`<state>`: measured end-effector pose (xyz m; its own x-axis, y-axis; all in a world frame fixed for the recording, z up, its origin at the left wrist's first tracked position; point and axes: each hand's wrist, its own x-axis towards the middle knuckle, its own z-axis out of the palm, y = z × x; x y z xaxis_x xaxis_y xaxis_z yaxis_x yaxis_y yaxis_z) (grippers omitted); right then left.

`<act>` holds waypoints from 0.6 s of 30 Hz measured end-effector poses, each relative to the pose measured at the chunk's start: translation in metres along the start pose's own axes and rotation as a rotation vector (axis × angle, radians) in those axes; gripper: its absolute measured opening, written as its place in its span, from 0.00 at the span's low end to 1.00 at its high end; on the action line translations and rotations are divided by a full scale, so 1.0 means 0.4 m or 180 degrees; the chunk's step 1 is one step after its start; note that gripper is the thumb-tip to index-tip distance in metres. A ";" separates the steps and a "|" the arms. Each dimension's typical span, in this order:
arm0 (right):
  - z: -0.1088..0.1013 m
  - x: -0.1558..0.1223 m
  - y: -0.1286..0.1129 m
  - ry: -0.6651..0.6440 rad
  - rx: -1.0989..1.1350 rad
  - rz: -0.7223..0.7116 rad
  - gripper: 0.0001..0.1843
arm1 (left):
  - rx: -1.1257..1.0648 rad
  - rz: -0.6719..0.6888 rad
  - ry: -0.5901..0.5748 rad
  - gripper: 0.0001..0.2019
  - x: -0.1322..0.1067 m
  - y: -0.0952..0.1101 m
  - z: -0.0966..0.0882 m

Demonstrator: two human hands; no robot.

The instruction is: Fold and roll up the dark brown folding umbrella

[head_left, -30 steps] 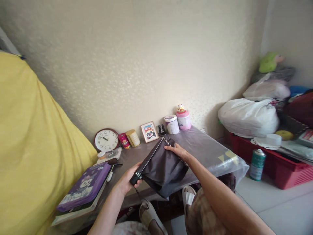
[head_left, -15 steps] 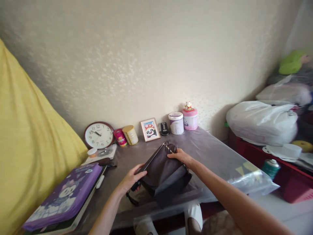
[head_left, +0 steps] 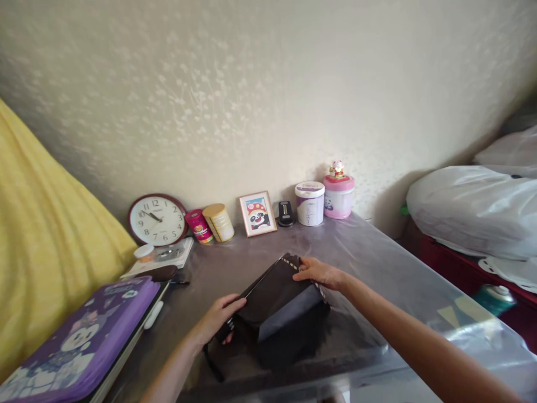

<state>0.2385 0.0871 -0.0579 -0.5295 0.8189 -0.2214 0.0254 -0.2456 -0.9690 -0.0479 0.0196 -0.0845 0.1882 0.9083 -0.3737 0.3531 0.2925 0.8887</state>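
Observation:
A black folding umbrella [head_left: 277, 296] is held over the near part of the table, its canopy loose and partly folded. My left hand [head_left: 220, 319] is wrapped round the umbrella's handle end, from which a wrist strap [head_left: 213, 364] dangles. At the other end, my right hand [head_left: 319, 273] pinches the canopy fabric close to the rib tips, thumb on top. Loose panels of the canopy droop below, between both hands. The fingers of my right hand behind the fabric are hidden.
Along the wall stand a clock [head_left: 158, 220], tins [head_left: 218, 222], a panda picture frame [head_left: 258, 214], a white tub [head_left: 310, 204] and a pink tub [head_left: 339, 197]. A purple case [head_left: 79, 341] lies at left by a yellow curtain [head_left: 50, 207]. White bags [head_left: 470, 207] are piled at right.
The view has shifted closer to the table. The umbrella is tilted a little flatter, and its drooping panels have moved slightly. Both hands keep their hold on it.

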 end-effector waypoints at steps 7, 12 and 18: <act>0.010 0.076 -0.045 0.0282 -0.0500 0.0068 0.33 | -0.0774 0.0029 0.0502 0.26 -0.016 -0.030 0.010; -0.009 0.059 -0.022 -0.0171 -0.0299 0.0344 0.37 | -0.0797 -0.0018 0.0683 0.31 -0.026 -0.053 0.039; -0.046 -0.008 -0.015 -0.0526 -0.0545 0.0536 0.30 | -0.0110 -0.0544 0.0590 0.35 -0.049 -0.033 0.058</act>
<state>0.2556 0.0953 -0.0533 -0.6362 0.6750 -0.3736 0.2601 -0.2683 -0.9276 -0.0350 -0.0093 -0.0952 -0.0440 0.8832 -0.4669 0.3331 0.4536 0.8266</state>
